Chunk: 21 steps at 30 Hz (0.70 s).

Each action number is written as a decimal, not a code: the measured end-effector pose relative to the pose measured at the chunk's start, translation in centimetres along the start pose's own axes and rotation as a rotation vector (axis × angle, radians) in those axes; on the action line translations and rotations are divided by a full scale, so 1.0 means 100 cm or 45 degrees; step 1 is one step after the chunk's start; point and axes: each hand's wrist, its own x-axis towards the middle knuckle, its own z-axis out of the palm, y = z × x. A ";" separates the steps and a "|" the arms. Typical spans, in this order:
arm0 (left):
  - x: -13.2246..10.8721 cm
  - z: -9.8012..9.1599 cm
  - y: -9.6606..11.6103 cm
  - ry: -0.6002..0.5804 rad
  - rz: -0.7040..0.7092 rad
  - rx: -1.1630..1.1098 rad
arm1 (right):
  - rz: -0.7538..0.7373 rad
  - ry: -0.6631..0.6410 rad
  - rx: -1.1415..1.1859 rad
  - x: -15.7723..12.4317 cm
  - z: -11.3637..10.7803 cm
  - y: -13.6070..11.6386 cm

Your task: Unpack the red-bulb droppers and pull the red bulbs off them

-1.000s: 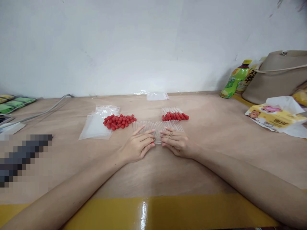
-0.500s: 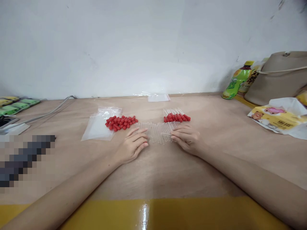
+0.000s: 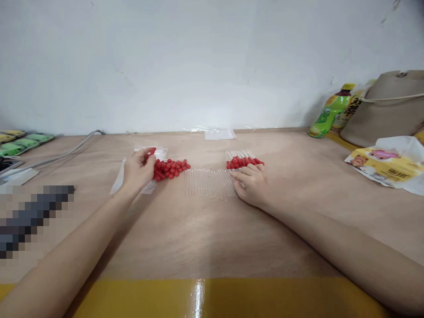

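Note:
My left hand (image 3: pixel 138 168) is raised over the clear plastic bags (image 3: pixel 117 179), its fingers closed on a red rubber bulb (image 3: pixel 153 151). Just right of it lies a pile of red bulbs (image 3: pixel 172 168). A row of clear thin tubes (image 3: pixel 205 182) lies side by side in the middle of the table. My right hand (image 3: pixel 251 182) rests at the right end of that row, fingers bent and pressed together; what they hold, if anything, is hidden. Behind it, several tubes fitted with red bulbs (image 3: pixel 243 162) lie together.
A small clear bag (image 3: pixel 219 134) lies by the wall. At the right are a green bottle (image 3: pixel 332 111), a beige bag (image 3: pixel 384 110) and a yellow tissue pack (image 3: pixel 387 161). Green packets (image 3: pixel 29 143), a grey cable (image 3: pixel 74 152) and a blurred dark object (image 3: pixel 36 216) are at the left.
My left hand has moved left and away from the tubes to the red pile and now holds a red bulb. The light stick at my right fingertips no longer shows.

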 end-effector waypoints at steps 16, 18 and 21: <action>0.011 -0.010 -0.011 -0.135 0.181 0.370 | -0.017 -0.133 0.108 -0.001 -0.011 -0.009; 0.012 -0.011 -0.014 -0.084 0.179 0.401 | -0.006 -0.072 0.120 -0.003 -0.011 -0.007; 0.012 -0.014 -0.015 0.033 0.172 0.431 | 0.006 0.038 0.137 -0.007 -0.010 -0.002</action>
